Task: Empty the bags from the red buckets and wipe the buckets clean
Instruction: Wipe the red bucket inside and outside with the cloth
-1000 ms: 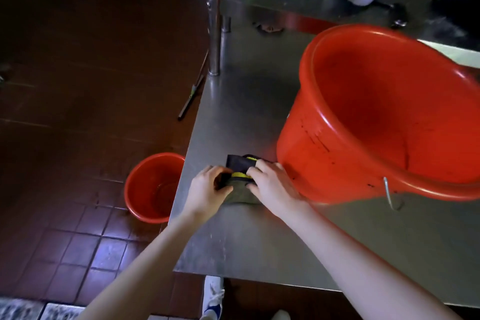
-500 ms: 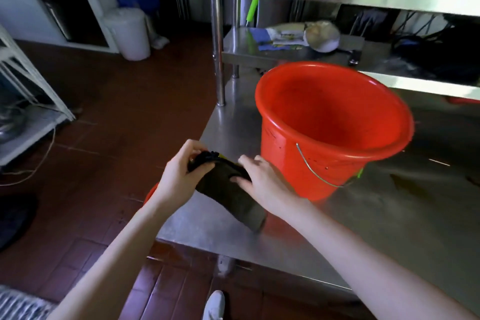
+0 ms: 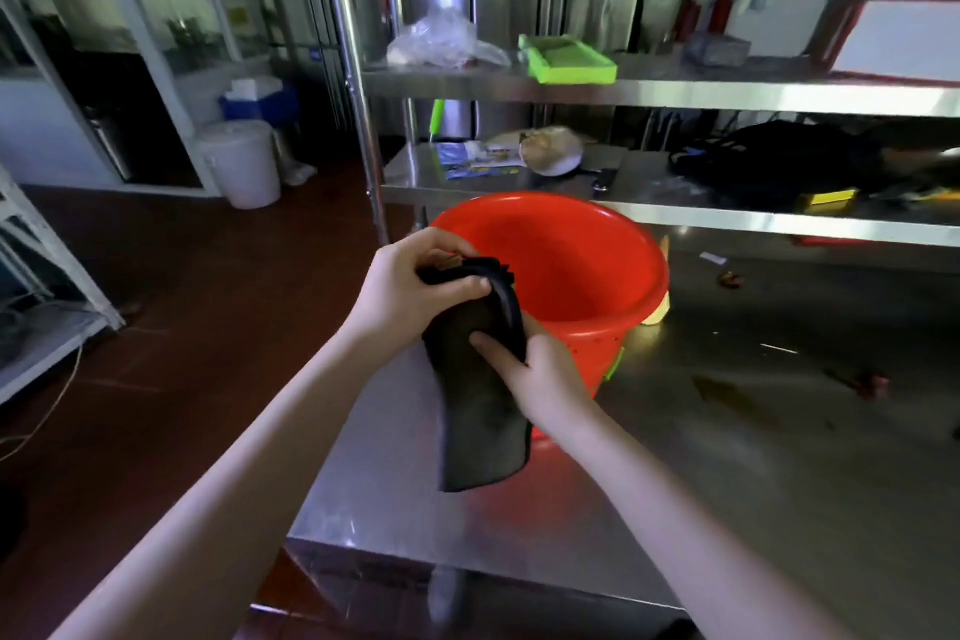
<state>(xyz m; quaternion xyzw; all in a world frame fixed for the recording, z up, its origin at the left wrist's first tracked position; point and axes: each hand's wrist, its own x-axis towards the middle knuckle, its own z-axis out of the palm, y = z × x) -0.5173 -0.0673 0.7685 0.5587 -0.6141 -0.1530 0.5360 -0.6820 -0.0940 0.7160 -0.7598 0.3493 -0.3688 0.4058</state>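
A large red bucket [image 3: 582,265] stands upright on the steel table [image 3: 753,457], and its inside looks bare. In front of its near wall I hold a dark cloth [image 3: 480,426] up off the table. My left hand [image 3: 415,288] grips the cloth's bunched top edge. My right hand [image 3: 540,374] pinches it lower down on its right side, thumb across the front. The cloth's lower half hangs free above the table. The smaller red bucket on the floor is out of view.
Steel shelves [image 3: 675,91] rise behind the bucket, holding a green tray [image 3: 569,60], a plastic bag [image 3: 441,42], papers and a black bag [image 3: 779,161]. A white lidded bin [image 3: 244,164] stands on the brown tiled floor to the left. Small scraps and a stain lie on the table's right.
Both hands lifted the dark cloth off the table and raised it in front of the bucket; it now hangs unfolded. My view tilted up from the tabletop to the shelves.
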